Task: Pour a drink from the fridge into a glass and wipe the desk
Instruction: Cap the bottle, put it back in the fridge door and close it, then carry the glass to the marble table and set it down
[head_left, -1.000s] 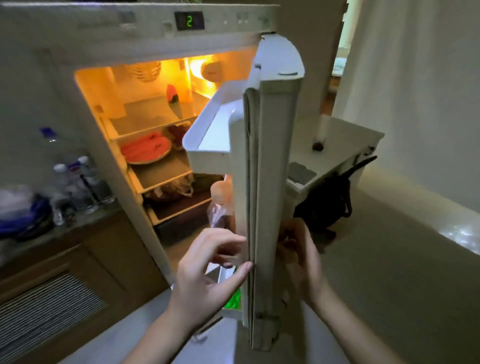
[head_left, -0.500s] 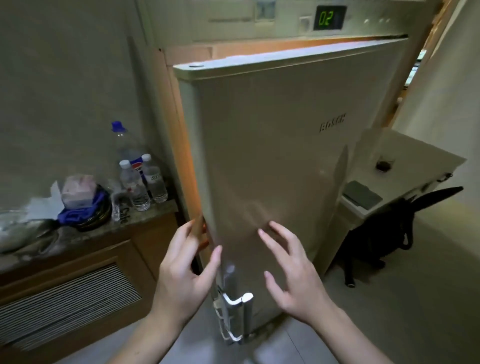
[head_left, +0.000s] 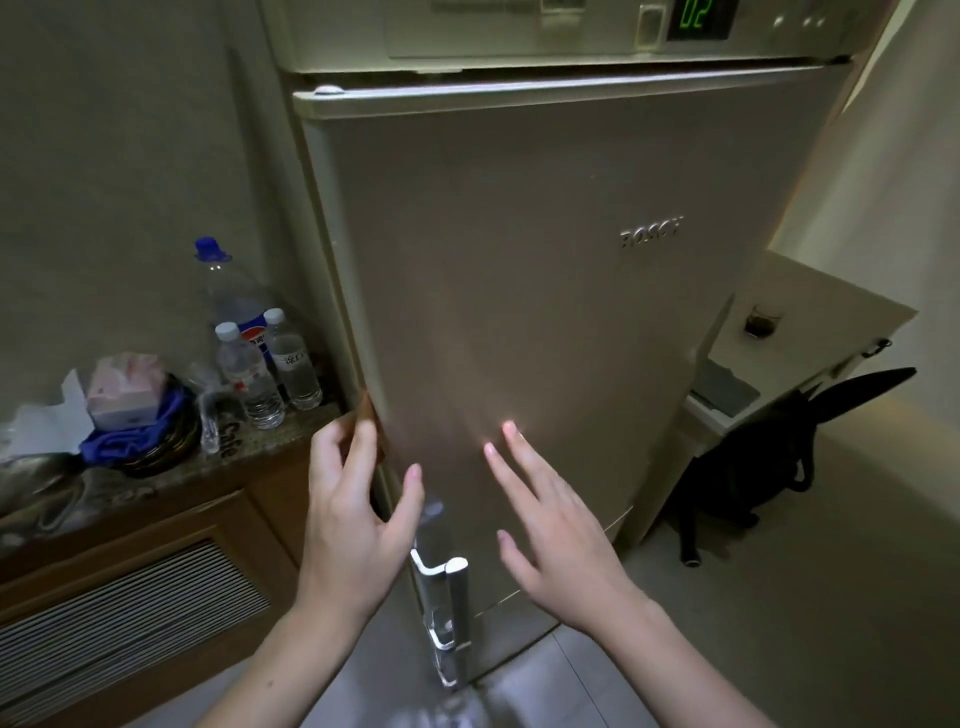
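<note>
The beige fridge door (head_left: 545, 322) fills the middle of the view and sits flush against the fridge body, no interior light showing. My left hand (head_left: 353, 514) is at the door's left edge, fingers spread and empty. My right hand (head_left: 550, 525) is flat in front of the door with its fingertips on or near the panel, holding nothing. A silver door handle (head_left: 441, 603) stands between my wrists. A glass with dark drink (head_left: 761, 322) stands on the white desk (head_left: 841, 312) at the right.
A stone counter (head_left: 156, 478) on the left holds several water bottles (head_left: 249, 374), a large soda bottle (head_left: 228, 291), a tissue pack (head_left: 122, 387) and a blue cloth (head_left: 130, 441). A black chair (head_left: 753, 457) stands under the desk. Grey floor lies at the right.
The fridge door swung from wide open to shut. My hands moved from the door's edge to its front, and the lit shelves are out of sight.
</note>
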